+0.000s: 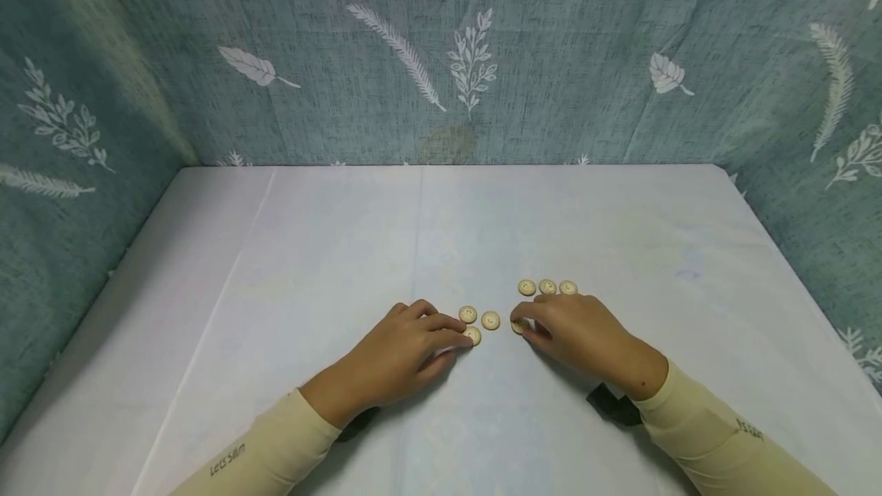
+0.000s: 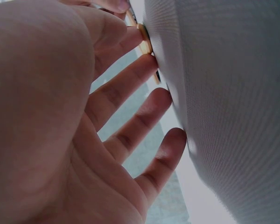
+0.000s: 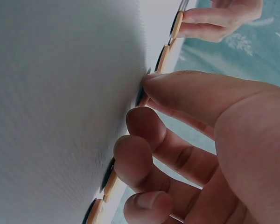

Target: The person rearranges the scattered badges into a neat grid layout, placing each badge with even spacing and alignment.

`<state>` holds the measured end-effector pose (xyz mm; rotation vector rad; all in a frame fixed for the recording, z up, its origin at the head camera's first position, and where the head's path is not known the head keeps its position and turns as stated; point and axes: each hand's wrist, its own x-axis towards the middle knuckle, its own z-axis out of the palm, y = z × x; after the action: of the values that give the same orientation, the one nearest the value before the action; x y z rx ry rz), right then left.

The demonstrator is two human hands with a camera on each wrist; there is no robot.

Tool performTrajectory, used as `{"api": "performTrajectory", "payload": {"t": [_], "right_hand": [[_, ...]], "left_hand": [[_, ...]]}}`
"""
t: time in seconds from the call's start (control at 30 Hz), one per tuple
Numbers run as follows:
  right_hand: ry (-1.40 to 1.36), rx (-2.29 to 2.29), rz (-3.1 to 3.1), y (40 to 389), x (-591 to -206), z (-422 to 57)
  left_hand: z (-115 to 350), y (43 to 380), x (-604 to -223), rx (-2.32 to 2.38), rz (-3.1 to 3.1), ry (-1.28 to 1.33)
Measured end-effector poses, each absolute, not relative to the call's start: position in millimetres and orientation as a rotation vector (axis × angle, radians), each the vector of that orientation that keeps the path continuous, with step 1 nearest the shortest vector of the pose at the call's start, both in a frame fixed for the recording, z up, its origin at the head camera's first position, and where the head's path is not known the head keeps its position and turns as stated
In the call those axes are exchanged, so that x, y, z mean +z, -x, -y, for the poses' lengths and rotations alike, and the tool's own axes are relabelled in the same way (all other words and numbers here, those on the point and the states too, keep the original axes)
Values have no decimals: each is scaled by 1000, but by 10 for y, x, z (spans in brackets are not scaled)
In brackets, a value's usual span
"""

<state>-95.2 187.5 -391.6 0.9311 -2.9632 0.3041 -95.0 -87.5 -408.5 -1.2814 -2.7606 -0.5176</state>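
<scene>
Small round wooden buttons lie flat on the white-covered table. My left hand reaches in from the left, its fairly straight fingertips touching one button. Just beyond that one lie a second button and a third button. On the right, my right hand pinches another button between thumb and index finger, low at the table surface. The left wrist view shows the left fingers spread, with a button edge at the fingertips. The right thumb partly hides its button in the right wrist view.
A row of three buttons lies just beyond the right hand, the rightmost partly covered by it. The white table cover extends around both hands. Green cloth with leaf prints hangs behind and along both sides.
</scene>
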Motion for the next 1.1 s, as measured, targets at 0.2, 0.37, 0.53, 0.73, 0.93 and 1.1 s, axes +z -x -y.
{"api": "performTrajectory", "payload": {"t": [0.2,0.37,0.53,0.73,0.93,1.1], "right_hand": [[-917,304,2975,964,-3918,-1874],[-897,293,2956,992,-3909,-1872],[-897,293,2978,995,-3897,-1880],[-868,318,2975,1003,-3908,-1901],[-856,316,2994,1003,-3921,-1917],[-840,304,2981,1010,-3930,-1928]], "left_hand": [[888,957,-4087,-517,2759,1299],[890,966,-4067,-512,2752,1272],[891,958,-4060,-529,2779,1278],[877,963,-4048,-509,2770,1283],[874,951,-4059,-518,2792,1293],[870,949,-4072,-509,2784,1285]]}}
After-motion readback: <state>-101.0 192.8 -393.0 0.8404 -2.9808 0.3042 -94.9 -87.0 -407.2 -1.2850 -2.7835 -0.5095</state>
